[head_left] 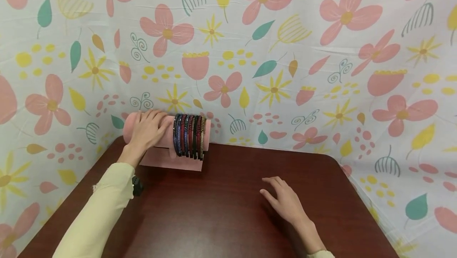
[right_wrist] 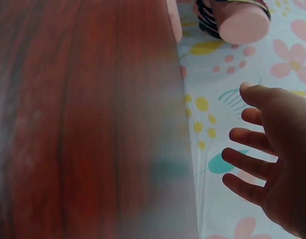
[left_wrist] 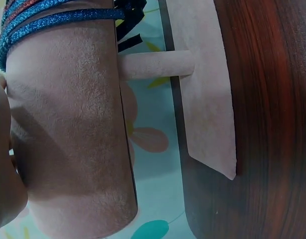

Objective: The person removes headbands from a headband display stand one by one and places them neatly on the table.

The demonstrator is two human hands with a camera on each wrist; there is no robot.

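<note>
A pink padded roll on a display stand (head_left: 187, 162) carries a row of glittery bands (head_left: 189, 137) in blue, red, black and gold. My left hand (head_left: 148, 127) rests on top of the roll's bare left part, fingers laid over it. In the left wrist view, the hand (left_wrist: 6, 174) shows only at the left edge, against the plush roll (left_wrist: 73, 129); a blue glitter band (left_wrist: 63, 19) wraps it higher up. Over the table's right half, my right hand (head_left: 285, 200) hovers with fingers extended and holds nothing. The right wrist view shows its fingers (right_wrist: 252, 139) spread apart.
The dark red-brown wooden table (head_left: 200, 210) has rounded far corners. Behind it and along its sides hangs a white cloth (head_left: 228, 87) printed with flowers and leaves. The stand is near the table's far left corner, close to the cloth.
</note>
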